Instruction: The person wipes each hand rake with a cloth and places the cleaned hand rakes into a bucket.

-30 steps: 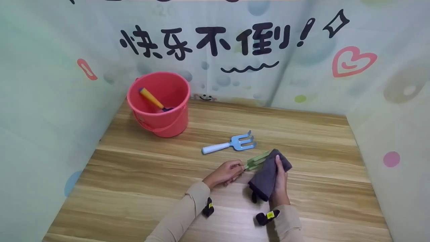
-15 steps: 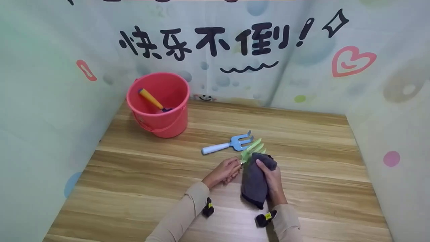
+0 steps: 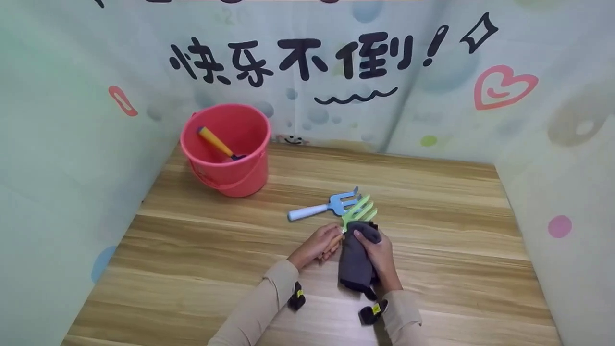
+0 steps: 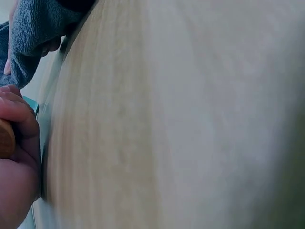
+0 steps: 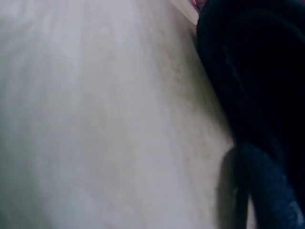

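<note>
My left hand [image 3: 321,244] grips the wooden handle [image 4: 6,139] of a small green garden fork [image 3: 360,209], whose tines point up and to the right in the head view. My right hand [image 3: 379,253] holds a dark grey cloth [image 3: 354,262] with a black edge, right beside the left hand. Part of the cloth lies against the base of the green fork's head and hides some of it. In the left wrist view the cloth [image 4: 35,33] shows at the upper left; in the right wrist view it is a dark, blurred shape.
Just behind the green fork, a blue garden rake [image 3: 338,204] with a white handle lies on the wooden table [image 3: 432,202]. A red bucket [image 3: 250,179] stands at the back left, with a yellow-handled tool [image 3: 216,142] leaning inside. Printed fabric walls [image 3: 307,115] enclose the table.
The cloth and right hand have moved left, down from the green fork's tines to its base. The fork has turned so its tines point more upward, now overlapping the blue rake in view.
</note>
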The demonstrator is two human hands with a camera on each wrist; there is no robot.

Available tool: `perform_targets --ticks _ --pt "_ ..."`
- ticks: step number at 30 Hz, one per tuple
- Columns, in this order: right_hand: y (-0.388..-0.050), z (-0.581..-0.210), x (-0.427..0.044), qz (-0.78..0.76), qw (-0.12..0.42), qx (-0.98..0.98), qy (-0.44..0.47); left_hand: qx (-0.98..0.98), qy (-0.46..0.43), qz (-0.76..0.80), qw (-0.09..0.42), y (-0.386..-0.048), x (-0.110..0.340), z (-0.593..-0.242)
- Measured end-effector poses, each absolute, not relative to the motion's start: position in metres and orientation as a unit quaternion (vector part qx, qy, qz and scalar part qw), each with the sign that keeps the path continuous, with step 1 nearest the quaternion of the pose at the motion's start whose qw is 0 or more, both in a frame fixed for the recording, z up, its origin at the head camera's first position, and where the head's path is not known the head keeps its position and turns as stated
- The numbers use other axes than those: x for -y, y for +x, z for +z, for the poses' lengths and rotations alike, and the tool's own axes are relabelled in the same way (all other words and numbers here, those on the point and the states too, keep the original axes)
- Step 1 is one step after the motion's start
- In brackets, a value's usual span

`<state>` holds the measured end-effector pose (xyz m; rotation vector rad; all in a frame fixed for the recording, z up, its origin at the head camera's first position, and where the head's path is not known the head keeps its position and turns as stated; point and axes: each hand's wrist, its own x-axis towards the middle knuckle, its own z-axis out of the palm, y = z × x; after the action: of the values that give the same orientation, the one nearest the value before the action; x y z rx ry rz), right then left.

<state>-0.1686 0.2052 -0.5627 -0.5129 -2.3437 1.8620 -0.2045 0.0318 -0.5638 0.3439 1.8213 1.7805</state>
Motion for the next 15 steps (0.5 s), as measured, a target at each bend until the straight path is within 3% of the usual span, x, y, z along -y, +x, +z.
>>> perform_targets --ticks 15 --pt "-0.1666 -0.5621 -0.2079 0.675 0.067 0.708 -0.196 -0.732 0.161 0.601 0.277 -0.1997 -0.0368 -0.5624"
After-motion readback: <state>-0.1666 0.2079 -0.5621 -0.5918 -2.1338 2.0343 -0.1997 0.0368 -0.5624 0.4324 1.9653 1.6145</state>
